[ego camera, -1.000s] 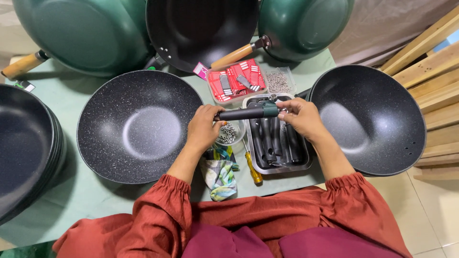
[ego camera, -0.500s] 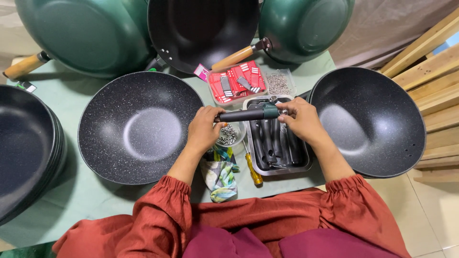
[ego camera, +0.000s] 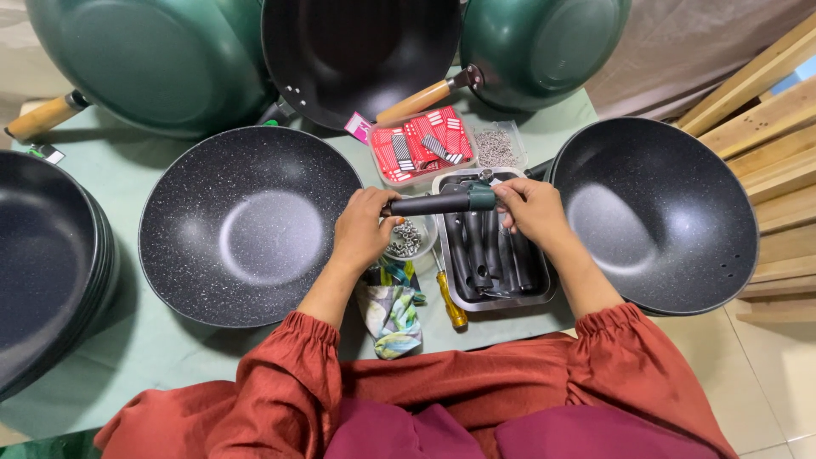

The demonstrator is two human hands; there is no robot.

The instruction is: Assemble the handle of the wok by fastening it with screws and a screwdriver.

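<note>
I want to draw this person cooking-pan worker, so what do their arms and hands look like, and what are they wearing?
Both arms wear loose, puffy sleeves of rust-red cloth, gathered into a frilly cuff partway down the forearm. The left sleeve and right sleeve match. Below the cuffs the forearms are bare. The left hand and right hand wear no gloves, and no rings, watch or bracelets show.

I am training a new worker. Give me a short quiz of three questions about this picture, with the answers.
1. True or false: both hands hold the black handle.
2. Which lies beside the tray? A) screwdriver B) hammer C) spoon
3. What does the small bowl contain?

Key:
1. True: left hand at one end, right hand at the green end.
2. A, the yellow-handled screwdriver.
3. Small metal parts, perhaps screws.
</note>
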